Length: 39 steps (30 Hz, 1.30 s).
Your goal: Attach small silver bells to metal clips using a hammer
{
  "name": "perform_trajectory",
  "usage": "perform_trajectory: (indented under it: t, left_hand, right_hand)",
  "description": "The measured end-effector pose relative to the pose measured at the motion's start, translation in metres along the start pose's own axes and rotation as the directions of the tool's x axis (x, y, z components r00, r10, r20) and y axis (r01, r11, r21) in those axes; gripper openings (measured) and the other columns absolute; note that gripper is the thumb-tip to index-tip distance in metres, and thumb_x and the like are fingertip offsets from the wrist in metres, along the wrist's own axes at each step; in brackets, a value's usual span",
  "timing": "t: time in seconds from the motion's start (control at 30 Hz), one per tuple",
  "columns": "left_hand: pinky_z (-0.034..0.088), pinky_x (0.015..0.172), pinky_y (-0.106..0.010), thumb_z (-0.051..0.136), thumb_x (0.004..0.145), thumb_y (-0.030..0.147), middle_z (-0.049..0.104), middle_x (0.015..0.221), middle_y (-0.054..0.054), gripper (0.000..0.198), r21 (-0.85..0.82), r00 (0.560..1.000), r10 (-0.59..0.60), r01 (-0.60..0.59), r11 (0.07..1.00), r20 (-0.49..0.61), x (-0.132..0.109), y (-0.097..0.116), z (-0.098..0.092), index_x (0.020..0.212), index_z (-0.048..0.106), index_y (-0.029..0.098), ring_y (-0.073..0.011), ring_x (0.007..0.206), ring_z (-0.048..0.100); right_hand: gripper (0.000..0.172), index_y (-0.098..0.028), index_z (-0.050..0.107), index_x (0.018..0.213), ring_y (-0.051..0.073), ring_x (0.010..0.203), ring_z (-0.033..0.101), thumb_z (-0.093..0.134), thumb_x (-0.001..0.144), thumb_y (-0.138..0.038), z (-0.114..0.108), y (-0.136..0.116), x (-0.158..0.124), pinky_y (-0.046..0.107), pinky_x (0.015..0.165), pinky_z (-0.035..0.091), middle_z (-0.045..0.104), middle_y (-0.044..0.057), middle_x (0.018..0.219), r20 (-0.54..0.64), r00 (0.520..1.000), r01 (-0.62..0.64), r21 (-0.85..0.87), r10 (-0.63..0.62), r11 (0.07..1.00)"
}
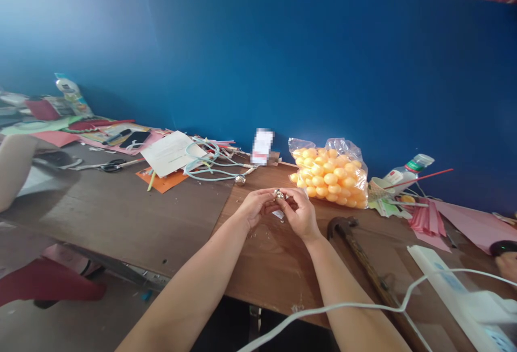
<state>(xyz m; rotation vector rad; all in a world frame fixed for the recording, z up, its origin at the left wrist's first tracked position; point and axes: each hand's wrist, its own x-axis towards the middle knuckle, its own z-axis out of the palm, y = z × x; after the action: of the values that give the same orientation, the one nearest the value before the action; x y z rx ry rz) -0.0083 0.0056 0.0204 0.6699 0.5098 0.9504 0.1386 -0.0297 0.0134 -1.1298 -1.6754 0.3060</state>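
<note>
Both hands meet above the wooden table (278, 266), fingers bent together around a small shiny metal piece (279, 194). My left hand (256, 206) pinches it from the left, while my right hand (299, 212) closes on it from the right. The fingers cover part of it, so its exact kind cannot be made out. Under the fingertips shows a bit of something white (278, 214). A shiny round metal ball (240, 180) lies on the table, beyond my left hand. Just behind my right hand sits a clear bag of orange-yellow balls (331, 177).
A hammer-like tool with a wooden handle (363, 255) lies beside my right forearm. A white cable (343, 306) crosses over that forearm near a power strip (448, 287). Scissors (113, 165), papers and a pale blue cord (197, 177) lie left. Other people's arms (14, 168) show at the edges.
</note>
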Motion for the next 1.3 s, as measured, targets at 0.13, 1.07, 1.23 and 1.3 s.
perform_trajectory:
  t: [0.13, 1.07, 1.23, 1.3]
  left_hand:
    - [0.055, 0.076, -0.028, 0.073, 0.070, 0.012, 0.071, 0.085, -0.013, 0.024, -0.005, 1.000, 0.009, -0.009, 1.000, 0.006, 0.0003, -0.0005, -0.0007, 0.092, 0.070, 0.006, -0.0170, 0.074, 0.068]
    - [0.053, 0.074, -0.026, 0.079, 0.066, 0.022, 0.070, 0.083, -0.012, 0.031, 0.041, 0.999, 0.034, -0.034, 0.999, 0.006, 0.0044, -0.0043, -0.0062, 0.092, 0.071, 0.007, -0.0163, 0.075, 0.067]
    - [0.053, 0.077, -0.027, 0.076, 0.070, 0.019, 0.070, 0.088, -0.013, 0.029, 0.011, 0.998, 0.038, -0.038, 0.999, 0.042, 0.0035, -0.0044, -0.0045, 0.095, 0.070, 0.007, -0.0167, 0.077, 0.067]
    - [0.053, 0.076, -0.027, 0.074, 0.071, 0.019, 0.070, 0.088, -0.013, 0.027, -0.018, 0.998, 0.041, -0.040, 0.999, 0.042, 0.0026, -0.0035, -0.0027, 0.095, 0.069, 0.006, -0.0162, 0.076, 0.067]
  right_hand:
    - [0.022, -0.026, 0.064, 0.107, 0.021, 0.092, 0.061, 0.059, 0.086, -0.032, -0.0010, -0.0010, 0.0005, 0.035, 0.074, 0.056, 0.061, 0.008, 0.106, -0.004, 1.000, 0.027, -0.012, -0.027, 1.000]
    - [0.024, -0.026, 0.063, 0.110, 0.022, 0.099, 0.060, 0.058, 0.086, -0.028, 0.0007, -0.0002, -0.0004, 0.037, 0.078, 0.056, 0.060, 0.009, 0.110, 0.027, 0.997, 0.075, -0.047, -0.073, 0.996]
    - [0.024, -0.024, 0.061, 0.110, 0.021, 0.098, 0.059, 0.056, 0.087, -0.028, 0.0019, -0.0022, -0.0003, 0.036, 0.077, 0.056, 0.060, 0.009, 0.108, 0.000, 0.997, 0.083, -0.091, -0.084, 0.992]
    - [0.024, -0.023, 0.060, 0.110, 0.022, 0.099, 0.058, 0.057, 0.087, -0.028, 0.0024, -0.0023, -0.0003, 0.036, 0.079, 0.055, 0.060, 0.009, 0.107, -0.016, 0.995, 0.093, -0.109, -0.096, 0.990]
